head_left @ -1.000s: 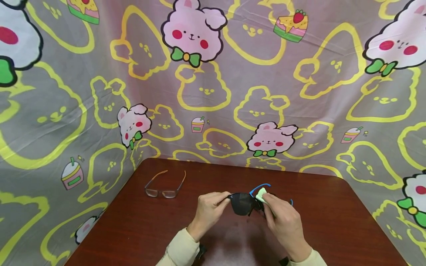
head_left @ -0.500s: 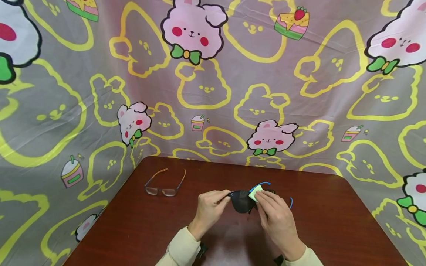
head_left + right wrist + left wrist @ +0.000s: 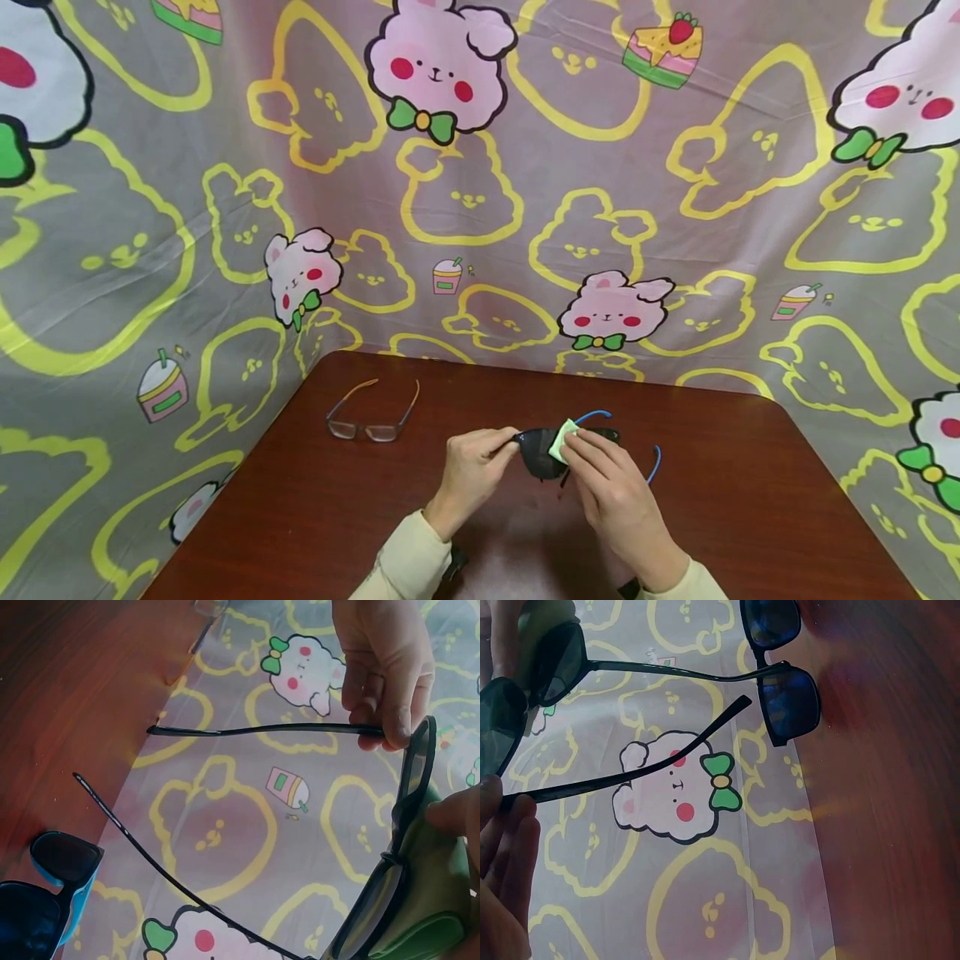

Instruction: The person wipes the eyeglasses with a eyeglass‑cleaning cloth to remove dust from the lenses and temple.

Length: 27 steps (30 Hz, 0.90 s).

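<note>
Black sunglasses [image 3: 537, 457], one pair: held above the tabletop [image 3: 337, 517], pinched at one end by the left hand [image 3: 474, 473]. Pale green cloth [image 3: 562, 442], one: gripped by the right hand [image 3: 621, 492], laid against their front. Light strokes, with that end firmly braced, seem called for.

The black sunglasses [image 3: 534, 454] looked like smooth, glossy plastic, the green cloth [image 3: 561, 442] soft and matt, the table [image 3: 337, 517] polished wood, the backdrop [image 3: 480, 271] creased fabric.

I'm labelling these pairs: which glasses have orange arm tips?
The clear glasses lying at left; their arms end in orange. The held sunglasses have black arms; the other sunglasses, blue.
</note>
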Tool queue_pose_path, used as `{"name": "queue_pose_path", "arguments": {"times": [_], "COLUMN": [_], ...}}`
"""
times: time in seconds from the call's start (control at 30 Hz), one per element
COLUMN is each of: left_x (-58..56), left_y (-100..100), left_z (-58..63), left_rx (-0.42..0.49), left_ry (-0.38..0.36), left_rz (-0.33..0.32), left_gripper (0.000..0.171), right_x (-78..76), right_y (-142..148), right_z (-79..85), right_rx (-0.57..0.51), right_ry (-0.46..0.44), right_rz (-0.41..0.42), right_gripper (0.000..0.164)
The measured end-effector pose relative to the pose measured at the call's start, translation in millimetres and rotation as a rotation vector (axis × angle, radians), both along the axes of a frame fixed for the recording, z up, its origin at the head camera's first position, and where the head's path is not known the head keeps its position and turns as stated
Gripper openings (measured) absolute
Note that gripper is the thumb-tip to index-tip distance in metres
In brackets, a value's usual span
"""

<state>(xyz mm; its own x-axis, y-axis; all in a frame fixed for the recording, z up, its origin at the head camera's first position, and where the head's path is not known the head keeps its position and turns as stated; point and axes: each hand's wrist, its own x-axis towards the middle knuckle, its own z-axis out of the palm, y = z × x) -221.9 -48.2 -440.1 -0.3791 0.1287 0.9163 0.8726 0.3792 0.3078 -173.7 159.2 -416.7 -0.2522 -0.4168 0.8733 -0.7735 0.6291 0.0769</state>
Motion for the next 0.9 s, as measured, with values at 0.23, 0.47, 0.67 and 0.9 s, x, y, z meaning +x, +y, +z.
{"name": "queue_pose_path", "arguments": {"times": [0.23, 0.47, 0.67, 0.9], "left_x": [-1.0, 0.8, 1.2, 1.3], "left_y": [-1.0, -0.2, -0.2, -0.4], "left_z": [-1.0, -2.0, -1.7, -0.6], "left_rx": [0.012, 0.01, 0.009, 0.028], "left_ry": [-0.021, -0.094, -0.115, -0.123], "left_rz": [-0.007, -0.032, -0.039, -0.03], "left_gripper": [0.015, 0.013, 0.012, 0.014], "right_x": [-0.2, 2.6, 5.3, 8.4], "right_y": [-0.3, -2.1, -5.0, -6.7], "right_z": [0.4, -1.9, -4.2, -6.8], "right_rx": [0.031, 0.041, 0.038, 0.042], "right_ry": [0.034, 0.049, 0.042, 0.053], "right_rz": [0.022, 0.03, 0.04, 0.055], "right_gripper": [0.039, 0.038, 0.037, 0.036]}}
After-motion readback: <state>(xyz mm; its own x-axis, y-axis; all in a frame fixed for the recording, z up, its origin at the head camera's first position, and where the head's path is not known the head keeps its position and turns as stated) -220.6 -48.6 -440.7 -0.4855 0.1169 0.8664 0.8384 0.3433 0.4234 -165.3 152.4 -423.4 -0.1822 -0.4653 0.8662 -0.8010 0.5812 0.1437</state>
